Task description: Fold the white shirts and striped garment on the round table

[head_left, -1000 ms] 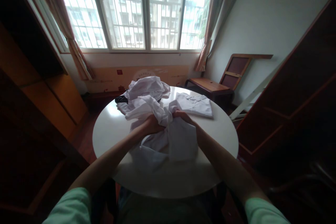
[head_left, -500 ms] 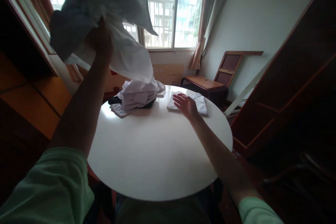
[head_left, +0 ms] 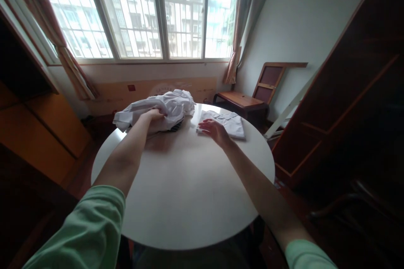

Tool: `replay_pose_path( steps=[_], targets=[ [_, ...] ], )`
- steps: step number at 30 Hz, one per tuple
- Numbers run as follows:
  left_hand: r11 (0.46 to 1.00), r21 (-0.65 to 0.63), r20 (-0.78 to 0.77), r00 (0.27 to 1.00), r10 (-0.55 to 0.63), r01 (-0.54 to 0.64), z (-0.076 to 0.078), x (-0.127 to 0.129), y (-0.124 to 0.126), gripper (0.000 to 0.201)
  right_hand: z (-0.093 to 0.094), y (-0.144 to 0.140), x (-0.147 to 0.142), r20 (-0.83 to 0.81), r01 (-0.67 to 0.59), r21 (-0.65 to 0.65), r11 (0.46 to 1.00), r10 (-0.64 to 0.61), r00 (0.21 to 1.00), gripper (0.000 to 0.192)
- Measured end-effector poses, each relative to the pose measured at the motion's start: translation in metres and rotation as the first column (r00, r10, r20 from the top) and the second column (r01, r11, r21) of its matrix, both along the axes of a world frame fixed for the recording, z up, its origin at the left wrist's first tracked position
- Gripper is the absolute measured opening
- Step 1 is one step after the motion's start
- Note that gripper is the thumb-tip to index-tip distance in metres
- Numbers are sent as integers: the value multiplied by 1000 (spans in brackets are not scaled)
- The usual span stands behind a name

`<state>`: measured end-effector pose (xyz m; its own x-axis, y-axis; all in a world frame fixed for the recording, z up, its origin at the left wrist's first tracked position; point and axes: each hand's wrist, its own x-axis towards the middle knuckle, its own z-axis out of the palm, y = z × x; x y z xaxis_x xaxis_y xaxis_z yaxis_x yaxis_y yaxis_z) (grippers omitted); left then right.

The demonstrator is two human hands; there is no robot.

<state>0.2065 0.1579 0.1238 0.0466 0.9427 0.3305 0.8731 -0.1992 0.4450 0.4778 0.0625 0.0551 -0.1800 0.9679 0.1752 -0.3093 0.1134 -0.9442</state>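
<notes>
Shirts lie at the far side of the round white table (head_left: 176,201), and both arms reach out to them over its bare near half. Nearest the camera are the two pale green sleeves, one at each lower corner of the view, with the forearms running away from them toward the window.

The right hand (head_left: 212,129) lies palm down with its fingers spread and loose, gripping nothing; its fingertips touch the near left edge of the folded shirt (head_left: 227,120). That shirt is a flat white rectangle on the right far part of the table, its long axis running left to right along the far rim, with what looks like the collar end toward the left.

The left hand (head_left: 154,115) is closed on the crumpled pile (head_left: 159,109) of white cloth, fingers sunk into the folds at its near side. The pile sits at the far left rim, well apart from the folded shirt, and stretches left to right with a loose end trailing off toward the left edge. A bit of dark striped cloth (head_left: 176,125) shows under its right side.

Beyond the table stand a wooden chair (head_left: 249,101), curtains and a barred window (head_left: 142,12).
</notes>
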Motion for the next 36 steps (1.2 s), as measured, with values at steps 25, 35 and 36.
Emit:
replay_pose_path(
  steps=[25, 35, 36],
  targets=[
    [859, 359, -3, 921, -390, 365, -125, 30, -76, 34, -1, -14, 3, 957, -153, 286, 946, -291, -6, 17],
    [783, 231, -114, 815, -568, 578, -107, 46, -106, 28, 6, -50, -54, 736, -704, -353, 616, 648, 198, 38],
    [769, 168, -151, 787, -598, 617, -107, 47, -108, 26, 4, -46, -52, 792, -648, -266, 714, 545, 276, 41]
  ],
)
